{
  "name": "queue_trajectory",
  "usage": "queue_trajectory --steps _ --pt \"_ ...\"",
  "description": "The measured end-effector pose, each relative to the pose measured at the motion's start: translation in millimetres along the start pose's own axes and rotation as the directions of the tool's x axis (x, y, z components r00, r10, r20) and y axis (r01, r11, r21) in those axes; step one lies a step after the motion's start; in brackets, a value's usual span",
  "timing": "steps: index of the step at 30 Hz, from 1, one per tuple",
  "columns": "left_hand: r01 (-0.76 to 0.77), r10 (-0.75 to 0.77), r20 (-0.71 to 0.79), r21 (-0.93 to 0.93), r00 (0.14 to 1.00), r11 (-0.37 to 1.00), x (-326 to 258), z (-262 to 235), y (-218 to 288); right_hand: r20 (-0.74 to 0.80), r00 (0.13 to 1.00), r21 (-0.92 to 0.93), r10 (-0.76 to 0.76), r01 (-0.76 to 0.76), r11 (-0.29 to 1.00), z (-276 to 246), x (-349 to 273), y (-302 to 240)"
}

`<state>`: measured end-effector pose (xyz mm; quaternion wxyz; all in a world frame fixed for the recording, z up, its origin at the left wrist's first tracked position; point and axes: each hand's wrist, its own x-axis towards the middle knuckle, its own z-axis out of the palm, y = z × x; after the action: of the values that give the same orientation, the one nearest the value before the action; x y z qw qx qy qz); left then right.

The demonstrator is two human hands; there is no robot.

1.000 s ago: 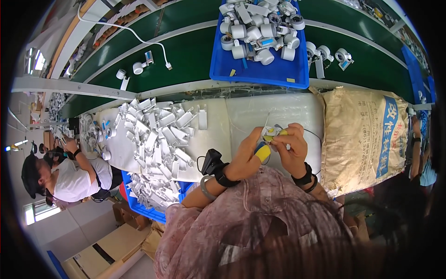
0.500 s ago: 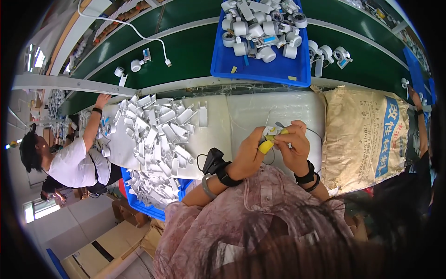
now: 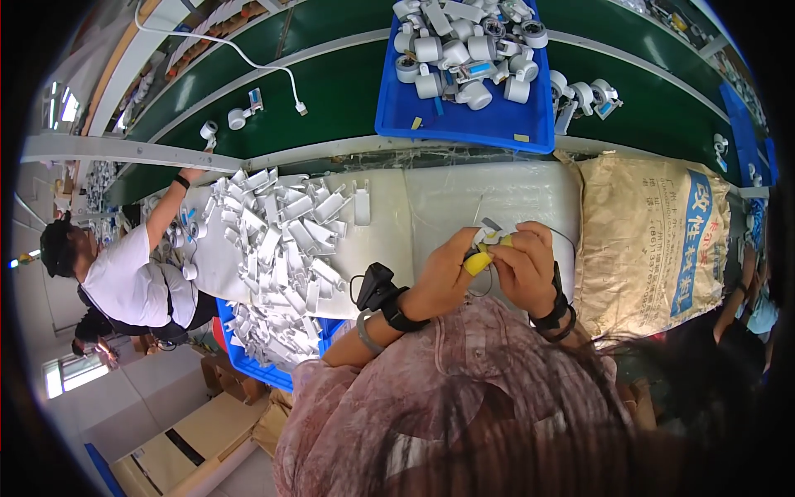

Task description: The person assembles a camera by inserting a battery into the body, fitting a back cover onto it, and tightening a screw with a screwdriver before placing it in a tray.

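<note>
Over the front of the bench, my two hands meet. My left hand (image 3: 447,272) is closed around a yellow piece (image 3: 476,263), partly covered by its fingers. A thin metal rod (image 3: 479,207) sticks out beyond the left fingertips; I cannot tell whether it joins the yellow piece. Between both hands is a small white-and-grey plastic part (image 3: 490,229), largely hidden. My right hand (image 3: 528,267) pinches at this part with bent fingers. A dark thin cable loops beside the hands.
White plastic housings (image 3: 286,232) are heaped at left, more in a blue bin (image 3: 281,379) below. A blue tray (image 3: 464,132) of round white units sits on the green conveyor (image 3: 331,99). A paper sack (image 3: 638,240) lies right. A co-worker (image 3: 124,282) reaches in at left.
My hands have shifted slightly and turned the small part, so its grey side shows. Units on the conveyor have moved left a little. The arm at far right has withdrawn from the conveyor.
</note>
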<state>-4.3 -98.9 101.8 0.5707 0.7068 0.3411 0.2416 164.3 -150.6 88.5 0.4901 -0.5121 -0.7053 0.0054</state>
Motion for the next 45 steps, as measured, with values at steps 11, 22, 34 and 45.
queue_trajectory --steps 11,22,34,45 --pt "0.066 -0.066 -0.001 -0.094 0.998 0.993 -5 3 -1 0.047 0.999 -0.023 -0.01 0.011 1.0 -3 3 -7" --pt "0.012 -0.015 -0.122 -0.03 0.992 0.999 -8 6 6 0.024 0.999 -0.028 0.022 -0.021 0.999 -1 3 -13" --pt "0.057 -0.063 -0.054 -0.121 0.997 0.991 -12 10 -1 0.045 0.999 0.004 0.029 -0.029 1.0 -7 0 -13" --pt "0.001 0.0 -0.139 0.007 0.99 1.0 -10 8 -2 0.05 0.996 -0.016 0.08 -0.079 0.997 5 -5 -14"
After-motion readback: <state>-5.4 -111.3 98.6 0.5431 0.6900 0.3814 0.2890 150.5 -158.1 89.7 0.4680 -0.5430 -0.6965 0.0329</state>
